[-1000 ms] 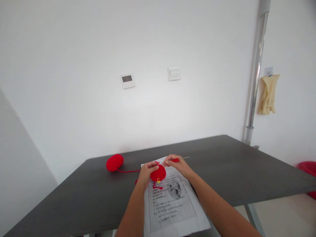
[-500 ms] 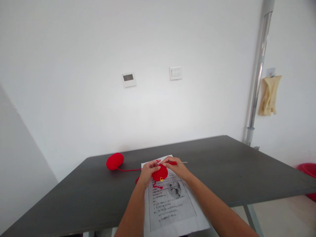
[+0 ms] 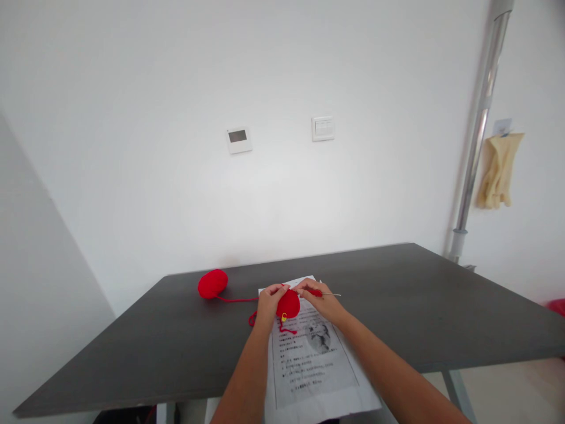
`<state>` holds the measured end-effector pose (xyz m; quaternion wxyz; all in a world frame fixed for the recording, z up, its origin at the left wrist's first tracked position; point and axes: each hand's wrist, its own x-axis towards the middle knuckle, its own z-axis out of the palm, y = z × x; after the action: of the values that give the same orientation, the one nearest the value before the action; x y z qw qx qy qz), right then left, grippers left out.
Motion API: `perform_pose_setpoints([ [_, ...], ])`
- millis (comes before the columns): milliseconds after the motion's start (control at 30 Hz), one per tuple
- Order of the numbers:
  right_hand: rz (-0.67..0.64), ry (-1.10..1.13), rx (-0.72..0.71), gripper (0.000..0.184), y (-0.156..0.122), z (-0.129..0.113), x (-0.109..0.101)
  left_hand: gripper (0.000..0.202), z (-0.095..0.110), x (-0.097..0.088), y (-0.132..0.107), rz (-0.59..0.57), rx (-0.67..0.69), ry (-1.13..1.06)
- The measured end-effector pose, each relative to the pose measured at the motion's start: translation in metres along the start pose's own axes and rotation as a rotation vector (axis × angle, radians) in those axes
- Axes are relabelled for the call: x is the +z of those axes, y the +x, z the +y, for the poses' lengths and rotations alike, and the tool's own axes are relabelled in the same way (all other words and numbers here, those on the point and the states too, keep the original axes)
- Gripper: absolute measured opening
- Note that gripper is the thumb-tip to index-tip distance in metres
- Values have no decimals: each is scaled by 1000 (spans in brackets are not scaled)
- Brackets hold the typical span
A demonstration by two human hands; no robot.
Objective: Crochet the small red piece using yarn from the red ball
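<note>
My left hand (image 3: pixel 270 301) pinches the upper left edge of a round red crochet piece (image 3: pixel 289 304). A yellow stitch marker (image 3: pixel 283 317) sits on the piece's lower edge, and a short red yarn tail (image 3: pixel 288 331) hangs below it. In my right hand (image 3: pixel 321 300) is a crochet hook (image 3: pixel 316 292) with a red grip; its thin shaft end sticks out to the right. The hook's tip meets the piece's top edge near my left fingertips, too small to make out. Red yarn (image 3: pixel 238 300) runs from my left hand to a red yarn ball (image 3: pixel 213 284).
Under my hands lies a printed sheet (image 3: pixel 304 377) with text and a picture, reaching past the near edge of the dark table (image 3: pixel 397 306). Behind stands a white wall with a switch (image 3: pixel 323 128) and a thermostat (image 3: pixel 239 141). Pale gloves (image 3: pixel 501 171) hang at right beside a metal pole (image 3: pixel 479 135).
The whole view has shifted, so things appear slightly further right. My left fingers have closed in along the piece's top edge, and the piece has turned a little. Both hands keep their hold.
</note>
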<state>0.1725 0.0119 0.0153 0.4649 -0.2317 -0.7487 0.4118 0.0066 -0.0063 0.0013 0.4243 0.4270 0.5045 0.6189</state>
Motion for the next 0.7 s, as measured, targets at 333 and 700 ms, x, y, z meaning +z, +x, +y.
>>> perform_pose_setpoints([
  [333,-14,-244,-202,20,-4,-3,7,24,4,7,-6,56,-79,-242],
  [700,-3,-212,-174,18,-5,-4,6,9,17,9,-13,-13,-401,-438],
])
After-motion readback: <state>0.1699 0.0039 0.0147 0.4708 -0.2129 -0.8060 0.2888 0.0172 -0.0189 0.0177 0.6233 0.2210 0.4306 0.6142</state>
